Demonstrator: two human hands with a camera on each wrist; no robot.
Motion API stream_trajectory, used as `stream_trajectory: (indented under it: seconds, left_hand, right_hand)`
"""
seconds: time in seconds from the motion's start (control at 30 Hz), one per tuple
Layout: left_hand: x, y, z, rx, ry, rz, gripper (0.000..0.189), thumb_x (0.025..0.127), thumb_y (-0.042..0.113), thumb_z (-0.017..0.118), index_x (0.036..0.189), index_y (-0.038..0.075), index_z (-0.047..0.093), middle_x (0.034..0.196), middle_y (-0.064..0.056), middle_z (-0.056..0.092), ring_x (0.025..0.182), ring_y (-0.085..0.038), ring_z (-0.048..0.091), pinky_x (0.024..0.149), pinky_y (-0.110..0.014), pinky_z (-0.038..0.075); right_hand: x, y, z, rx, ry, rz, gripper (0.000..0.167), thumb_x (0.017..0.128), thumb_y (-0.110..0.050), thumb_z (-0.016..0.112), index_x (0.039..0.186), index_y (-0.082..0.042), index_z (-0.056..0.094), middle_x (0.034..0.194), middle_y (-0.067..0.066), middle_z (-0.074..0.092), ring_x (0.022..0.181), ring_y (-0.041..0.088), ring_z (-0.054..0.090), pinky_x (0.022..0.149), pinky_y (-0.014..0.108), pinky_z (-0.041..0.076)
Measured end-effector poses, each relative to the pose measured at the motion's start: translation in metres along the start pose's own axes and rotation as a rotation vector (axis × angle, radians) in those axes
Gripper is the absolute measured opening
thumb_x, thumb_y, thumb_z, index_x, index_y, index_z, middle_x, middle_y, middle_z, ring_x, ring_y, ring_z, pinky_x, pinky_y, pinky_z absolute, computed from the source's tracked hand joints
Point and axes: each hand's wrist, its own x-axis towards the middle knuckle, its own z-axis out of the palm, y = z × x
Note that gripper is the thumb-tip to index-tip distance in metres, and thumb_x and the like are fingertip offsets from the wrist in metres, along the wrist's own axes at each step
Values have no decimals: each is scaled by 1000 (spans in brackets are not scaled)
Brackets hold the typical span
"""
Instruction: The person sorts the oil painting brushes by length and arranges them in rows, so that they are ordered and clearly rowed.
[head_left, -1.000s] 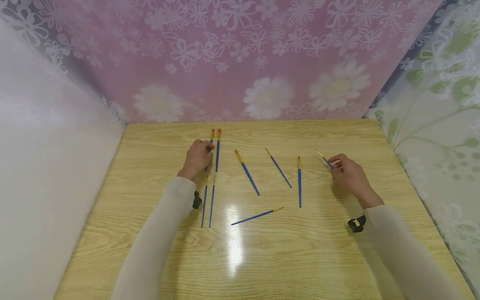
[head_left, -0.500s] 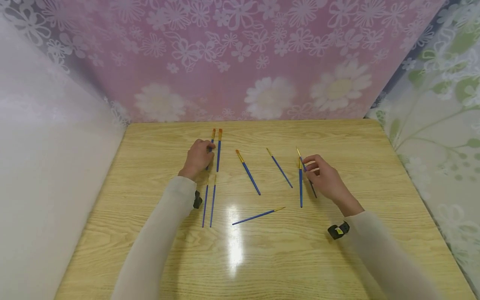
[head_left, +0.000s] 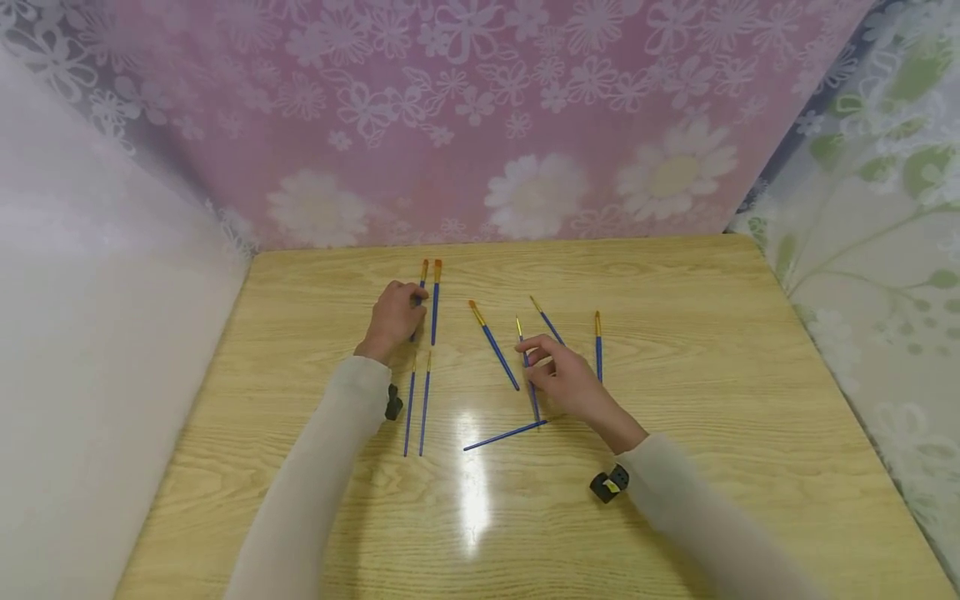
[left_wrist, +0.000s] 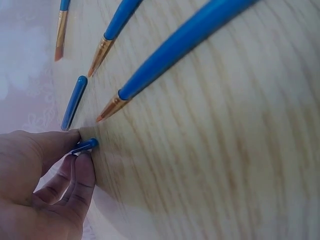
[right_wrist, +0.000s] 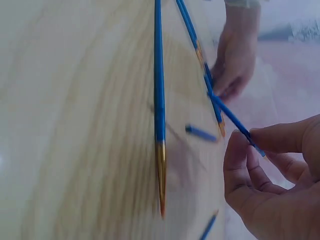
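1. The right hand is to the right of the wide brush and on its near side; its fingers are closed in a pinch on the right-hand brush, thumb opposite fingertips
2. The right-hand brush runs between those fingers, gold tip beyond them on the far side, handle end back toward the near side; its long axis leans slightly off the wide brush's, and it looks lifted off the table
3. The left hand is closer to the wide brush, just left of it; its fingers pinch the left-hand brush, which is close beside the wide brush and almost parallel
4. Two thin brushes lie on the wide brush's near side
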Motion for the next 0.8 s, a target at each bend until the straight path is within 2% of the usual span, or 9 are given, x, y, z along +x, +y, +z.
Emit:
stream_trajectory:
  seconds: [0.3,0.43,0.67,0.8]
  left_hand:
    - [-1,-1,0,-12,10,-8,34,111,14,62,144,6,67,147,-20,56,132,-40,57,118,-58,45]
    - [-1,-1,0,-16,9,-19,34,111,15,62,144,6,67,146,-20,56,129,-39,58,117,-57,47]
    - [-1,-1,2,-21,11,-18,34,111,15,62,144,6,67,147,-20,56,130,-39,59,117,-56,48]
    - [-1,-2,3,-21,17,-21,33,112,15,62,143,6,68,147,-20,55,132,-39,59,117,-56,48]
  right_hand:
    - [5,-15,36,18,-25,-8,33,106,-8,70,138,-3,65,114,13,71,89,18,67,75,28,54]
    - [8,-21,51,-17,-31,-15,33,105,-11,71,137,-4,66,110,8,71,86,15,64,75,26,52]
    - [14,-29,74,-8,-45,-3,33,103,-13,74,135,-8,69,108,4,71,80,12,61,73,28,51]
    - [16,-33,88,-74,-57,-19,31,103,-17,76,132,-10,70,103,-2,70,77,11,58,74,28,50]
